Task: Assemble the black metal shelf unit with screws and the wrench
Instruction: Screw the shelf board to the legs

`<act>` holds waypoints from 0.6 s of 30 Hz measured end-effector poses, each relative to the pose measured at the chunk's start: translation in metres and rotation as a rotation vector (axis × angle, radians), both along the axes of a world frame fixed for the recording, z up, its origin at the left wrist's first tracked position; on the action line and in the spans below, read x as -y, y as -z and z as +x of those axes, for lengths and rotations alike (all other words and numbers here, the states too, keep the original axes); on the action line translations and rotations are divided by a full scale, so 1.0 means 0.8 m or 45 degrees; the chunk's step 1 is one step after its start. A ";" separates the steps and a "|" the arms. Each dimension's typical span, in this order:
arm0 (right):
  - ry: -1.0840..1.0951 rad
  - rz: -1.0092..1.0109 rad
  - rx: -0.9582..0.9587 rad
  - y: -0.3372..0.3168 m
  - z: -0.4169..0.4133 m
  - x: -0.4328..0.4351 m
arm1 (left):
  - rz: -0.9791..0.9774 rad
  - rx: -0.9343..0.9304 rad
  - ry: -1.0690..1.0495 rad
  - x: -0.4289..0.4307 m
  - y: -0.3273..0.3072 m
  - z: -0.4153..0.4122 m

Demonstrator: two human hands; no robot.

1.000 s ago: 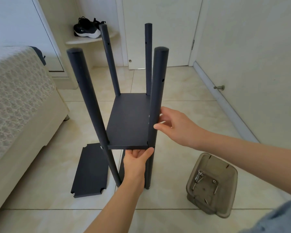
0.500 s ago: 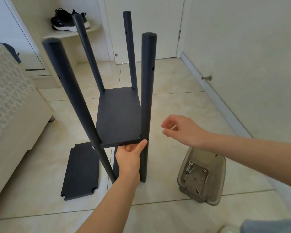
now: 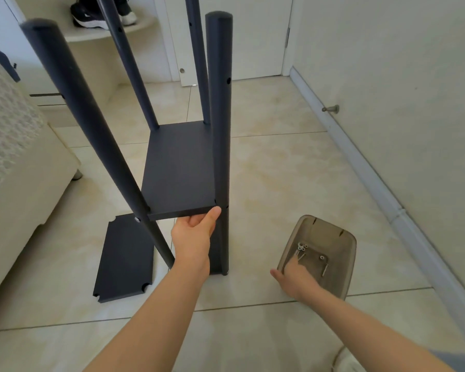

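Note:
The black shelf unit stands on the tile floor with several round posts; the near right post (image 3: 220,130) is upright. A black shelf board (image 3: 180,170) sits between the posts. My left hand (image 3: 193,234) grips the board's near edge from below, thumb up by the right post. My right hand (image 3: 293,277) reaches into a smoky clear plastic bin (image 3: 341,245) that holds several silver screws (image 3: 302,248); its fingers are inside the bin and I cannot tell whether they hold anything. No wrench is visible.
A second black shelf board (image 3: 124,259) lies flat on the floor at the left. A cream bed (image 3: 19,162) fills the left side. The wall with a doorstop (image 3: 332,108) runs along the right. A door (image 3: 234,36) and a shelf with shoes (image 3: 102,14) are behind.
My right hand has left the right post and dropped down into the screw bin. My left hand keeps its hold on the shelf board. The view has shifted closer and downward.

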State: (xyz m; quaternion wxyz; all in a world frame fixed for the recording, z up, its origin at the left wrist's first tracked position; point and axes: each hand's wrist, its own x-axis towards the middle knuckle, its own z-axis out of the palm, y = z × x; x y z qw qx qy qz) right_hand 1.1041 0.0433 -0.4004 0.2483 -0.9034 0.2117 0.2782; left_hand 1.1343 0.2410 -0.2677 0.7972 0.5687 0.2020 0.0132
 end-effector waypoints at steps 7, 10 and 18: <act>-0.191 -0.094 0.055 0.019 -0.003 -0.010 | -0.014 -0.047 -0.029 0.002 0.001 0.002; -0.259 -0.134 0.095 0.022 -0.008 -0.015 | 0.005 -0.057 -0.040 0.002 0.002 0.002; -0.537 0.162 0.029 0.021 -0.021 -0.030 | 0.010 -0.064 -0.034 0.002 0.003 0.003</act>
